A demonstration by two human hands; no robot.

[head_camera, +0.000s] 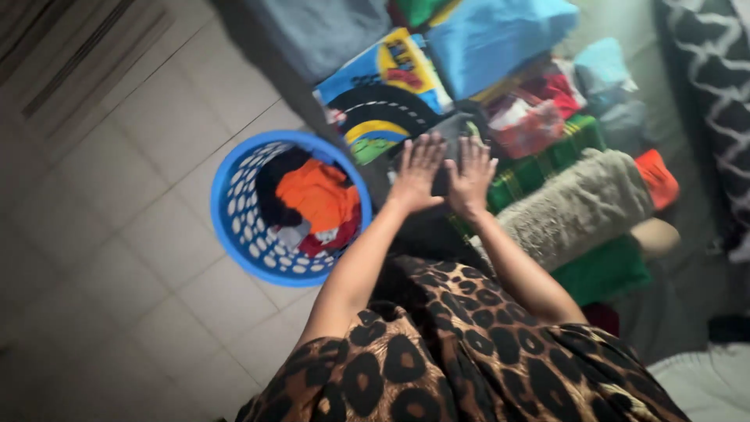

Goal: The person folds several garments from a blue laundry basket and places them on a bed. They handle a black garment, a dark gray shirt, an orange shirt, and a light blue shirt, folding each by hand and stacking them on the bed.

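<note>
Two hands are seen, side by side and almost touching. The left hand (pixel 416 173) is laid flat, fingers spread, on a dark grey folded cloth (pixel 449 133). The right hand (pixel 471 177) is laid flat on the same cloth, fingers spread too. Nothing is gripped by either hand; both are pressed palm down on the cloth. The picture is blurred, so the exact shape of the cloth cannot be told.

To the left of the left hand, one round blue plastic basket with holes (pixel 234 205) is stood on the pale tiled floor (pixel 117 195). Clothes are piled inside it, with one orange piece (pixel 316 195) on top and darker pieces beneath.

Just past the fingertips, one bright cloth with black, yellow and blue curved stripes (pixel 383 101) is spread out. Farther beyond, one plain blue folded cloth (pixel 492 39) is seen.

To the right of the right hand, one green cloth with gold stripes (pixel 547 160) is laid, and next to it one fuzzy grey-brown rolled blanket (pixel 578 207). One small orange-red piece (pixel 656 178) is seen at the blanket's far end. A red and white bundle (pixel 527 121) is sat just beyond the right fingertips.

Nearest the camera, a leopard-print garment (pixel 461 359) is worn by the person.
</note>
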